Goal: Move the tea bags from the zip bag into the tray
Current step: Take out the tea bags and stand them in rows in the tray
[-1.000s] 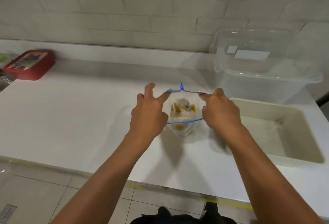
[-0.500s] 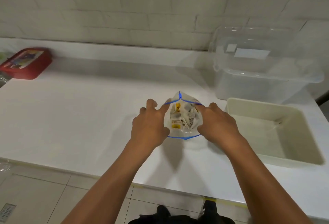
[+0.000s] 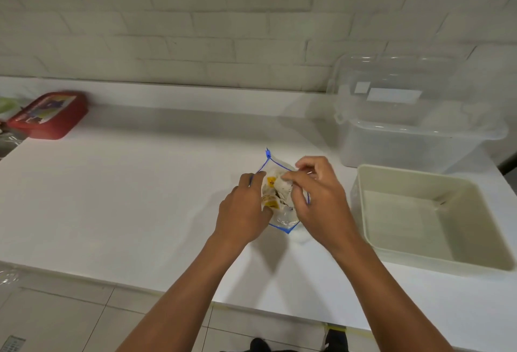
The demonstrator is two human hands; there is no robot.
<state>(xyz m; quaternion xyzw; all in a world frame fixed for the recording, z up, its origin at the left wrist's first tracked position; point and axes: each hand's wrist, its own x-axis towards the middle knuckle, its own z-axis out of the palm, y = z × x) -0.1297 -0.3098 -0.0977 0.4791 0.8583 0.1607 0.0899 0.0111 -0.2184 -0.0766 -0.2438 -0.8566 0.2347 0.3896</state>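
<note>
Soft, even light; faint shadows, wide-angle bending, slight motion blur.

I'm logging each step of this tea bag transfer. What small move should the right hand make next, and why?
Probably lift the right hand with the tea bag its fingertips seem to pinch, then carry it right to the tray. The left hand holds the zip bag open, the tea bags sit at its mouth, and the tray looks empty beside it.

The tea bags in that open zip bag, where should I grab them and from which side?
Pinch the top of the tea bags from above, through the zip bag's open blue-edged mouth, which faces up. The left hand holds its left edge, and the right hand's fingers are already at the pile. The tray sits to the right.
</note>
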